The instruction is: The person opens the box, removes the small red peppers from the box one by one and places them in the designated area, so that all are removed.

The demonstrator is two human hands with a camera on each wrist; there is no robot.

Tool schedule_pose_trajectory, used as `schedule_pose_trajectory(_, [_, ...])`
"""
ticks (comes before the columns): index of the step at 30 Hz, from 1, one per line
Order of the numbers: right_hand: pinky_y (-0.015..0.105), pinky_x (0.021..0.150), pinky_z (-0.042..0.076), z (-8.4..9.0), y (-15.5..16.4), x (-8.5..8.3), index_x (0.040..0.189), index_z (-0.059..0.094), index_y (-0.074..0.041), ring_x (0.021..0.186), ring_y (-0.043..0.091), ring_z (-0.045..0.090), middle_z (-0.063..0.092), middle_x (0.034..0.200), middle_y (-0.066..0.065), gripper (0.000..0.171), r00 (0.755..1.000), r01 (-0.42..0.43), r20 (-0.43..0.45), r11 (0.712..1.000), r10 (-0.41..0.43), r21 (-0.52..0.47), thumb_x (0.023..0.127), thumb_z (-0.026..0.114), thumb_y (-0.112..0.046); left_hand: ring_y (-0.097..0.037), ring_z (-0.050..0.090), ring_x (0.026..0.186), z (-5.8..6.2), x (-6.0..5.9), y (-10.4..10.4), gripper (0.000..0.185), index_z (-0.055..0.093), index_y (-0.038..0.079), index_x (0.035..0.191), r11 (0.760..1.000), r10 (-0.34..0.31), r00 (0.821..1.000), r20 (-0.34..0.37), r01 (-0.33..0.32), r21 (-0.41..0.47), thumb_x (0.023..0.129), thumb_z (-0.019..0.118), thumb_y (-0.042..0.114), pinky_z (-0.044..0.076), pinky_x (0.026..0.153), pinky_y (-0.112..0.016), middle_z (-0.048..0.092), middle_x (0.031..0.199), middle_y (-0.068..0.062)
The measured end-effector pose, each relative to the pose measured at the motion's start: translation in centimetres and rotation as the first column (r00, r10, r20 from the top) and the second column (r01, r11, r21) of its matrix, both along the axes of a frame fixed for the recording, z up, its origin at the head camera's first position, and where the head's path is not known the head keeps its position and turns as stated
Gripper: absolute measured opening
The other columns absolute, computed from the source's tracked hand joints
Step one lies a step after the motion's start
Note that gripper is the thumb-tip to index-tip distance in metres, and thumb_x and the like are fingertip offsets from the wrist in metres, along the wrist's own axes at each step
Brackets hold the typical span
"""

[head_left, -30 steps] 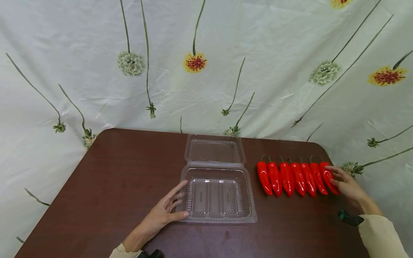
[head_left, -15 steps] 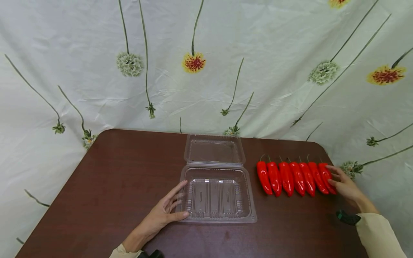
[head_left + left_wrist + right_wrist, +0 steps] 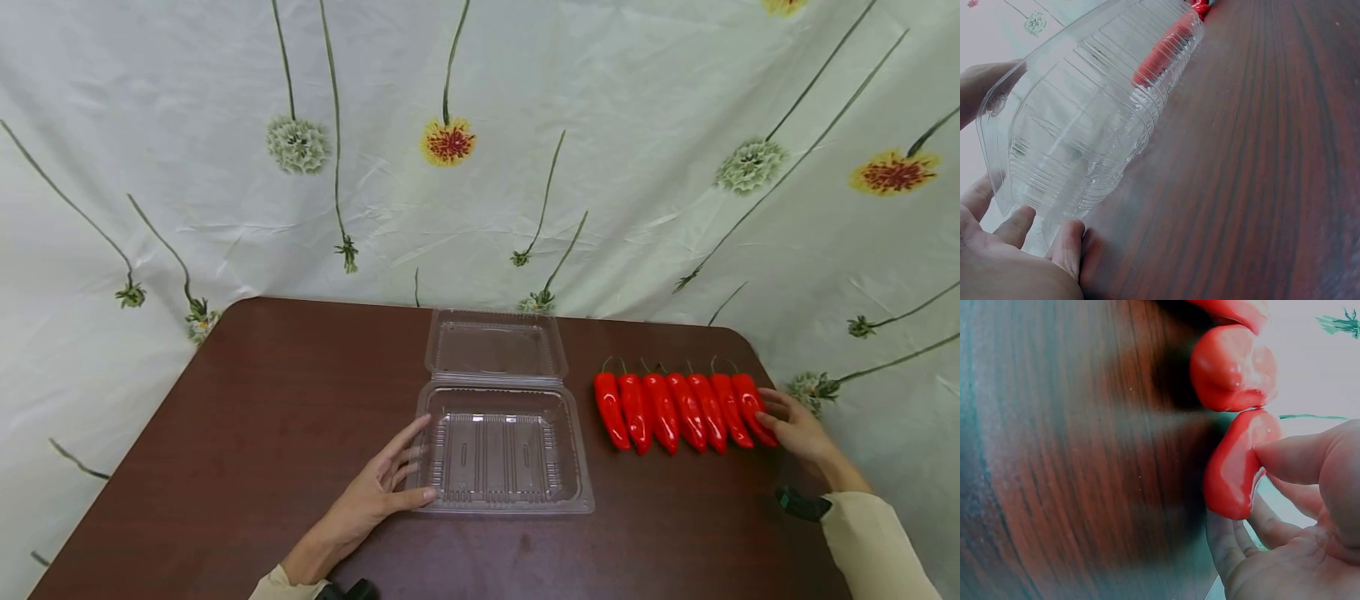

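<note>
Red, glossy chilli peppers [image 3: 678, 404] lie in a tight row of seven at about 3 o'clock from the clear plastic clamshell box [image 3: 501, 454], touching one another side by side on the brown table [image 3: 262, 400]. The right hand [image 3: 795, 429] is at the 3 o'clock end of the row, its fingers and thumb curled around the outermost pepper [image 3: 752, 404]; the right wrist view shows a fingertip pressed on that pepper's [image 3: 1235, 469] shiny skin and other fingers beneath it. The left hand [image 3: 375, 492] rests at the box's 9 o'clock side, fingers spread against the wall and thumb at the near corner, bracing rather than gripping.

Slick skin is the main risk, as I judge it: a light pinch could let the pepper squirt out and roll toward the table edge at 4 o'clock (that edge is near). Lifting it could also drag or nudge its neighbour [image 3: 1233, 367], since the two touch, and upset the row. The box is thin and light; with only spread fingers against it, a bump could slide it toward 3 o'clock, and the open lid [image 3: 495, 346] at 12 o'clock could flop.
</note>
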State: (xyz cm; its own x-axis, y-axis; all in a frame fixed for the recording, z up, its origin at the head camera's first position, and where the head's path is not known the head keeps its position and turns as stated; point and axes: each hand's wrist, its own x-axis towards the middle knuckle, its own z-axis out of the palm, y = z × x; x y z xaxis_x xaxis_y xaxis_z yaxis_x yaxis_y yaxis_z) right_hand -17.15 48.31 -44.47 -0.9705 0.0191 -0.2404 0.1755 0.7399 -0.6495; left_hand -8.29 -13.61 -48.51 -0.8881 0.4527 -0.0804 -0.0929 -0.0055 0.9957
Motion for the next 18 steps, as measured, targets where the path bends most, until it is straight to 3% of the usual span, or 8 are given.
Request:
schedule_pose_trajectory(8, [0.009,0.070,0.041,0.01,-0.03,0.45,0.147,0.017,0.021,0.126,0.058,0.038,0.029,0.142,0.049,0.060,1.000,0.001,-0.005,1.000,0.000,0.023,0.108,0.041,-0.018,-0.040,0.020,0.148,-0.08,0.04,0.05,0.092,0.013,0.027,0.162,1.000,0.000,1.000,-0.016,0.000,0.018,0.093,0.071,0.009,0.022,0.117,-0.060,0.006,0.168,-0.002])
schedule_pose_trajectory(11, [0.007,0.070,0.039,0.19,0.01,0.49,0.149,0.015,0.020,0.128,0.057,0.036,0.027,0.145,0.048,0.062,1.000,0.004,0.006,1.000,-0.004,0.012,0.109,0.040,-0.020,-0.039,0.021,0.148,-0.11,0.02,-0.01,0.092,0.013,0.027,0.162,0.999,0.013,0.999,-0.034,-0.012,0.035,0.093,0.070,0.008,0.028,0.118,-0.041,0.006,0.168,0.000])
schedule_pose_trajectory(14, [0.007,0.070,0.038,0.40,0.11,0.47,0.149,0.014,0.020,0.130,0.057,0.035,0.026,0.146,0.047,0.063,1.000,0.005,0.017,1.000,-0.005,0.013,0.109,0.039,-0.022,-0.037,0.022,0.146,-0.02,0.04,-0.13,0.089,0.014,0.026,0.162,0.997,0.032,0.998,-0.052,-0.029,0.065,0.094,0.068,0.006,0.034,0.111,-0.021,0.005,0.169,-0.002])
schedule_pose_trajectory(18, [0.008,0.070,0.039,0.52,0.25,0.49,0.149,0.015,0.020,0.130,0.057,0.035,0.026,0.147,0.047,0.063,1.000,0.003,0.022,0.999,-0.004,0.036,0.109,0.040,-0.023,-0.031,0.025,0.145,0.40,0.15,-0.48,0.084,0.015,0.028,0.162,0.995,0.069,0.995,-0.072,-0.063,0.078,0.097,0.064,0.006,0.039,0.106,-0.015,0.005,0.169,-0.004])
